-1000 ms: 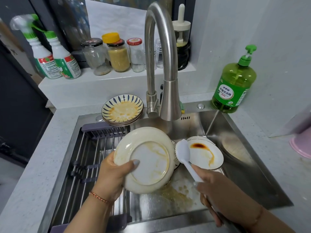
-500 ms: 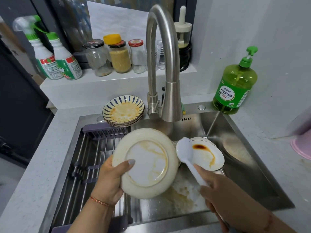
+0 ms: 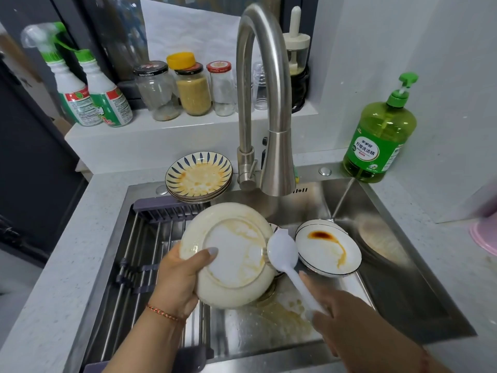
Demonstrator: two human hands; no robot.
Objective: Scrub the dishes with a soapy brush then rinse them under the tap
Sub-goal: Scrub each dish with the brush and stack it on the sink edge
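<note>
My left hand [image 3: 177, 284] grips a cream plate [image 3: 228, 254] by its left rim, tilted toward me over the sink, with orange sauce streaks on it. My right hand [image 3: 347, 319] holds the white handle of a dish brush [image 3: 282, 254]; the brush head touches the plate's right rim. A second stained white plate [image 3: 328, 249] lies in the steel sink [image 3: 390, 278] to the right. A stack of blue-patterned dirty plates [image 3: 199, 176] sits on the sink's back edge beside the tap [image 3: 269, 103], which runs no water.
A green dish soap bottle [image 3: 379, 135] stands at the back right corner. A drying rack [image 3: 150, 251] spans the sink's left half. Jars [image 3: 193, 90] and spray bottles [image 3: 88, 95] line the back ledge. A pink object [image 3: 484, 235] sits at the right edge.
The brush head has moved left and now touches the plate's right rim. The plate stays tilted in my left hand, shifted only slightly.
</note>
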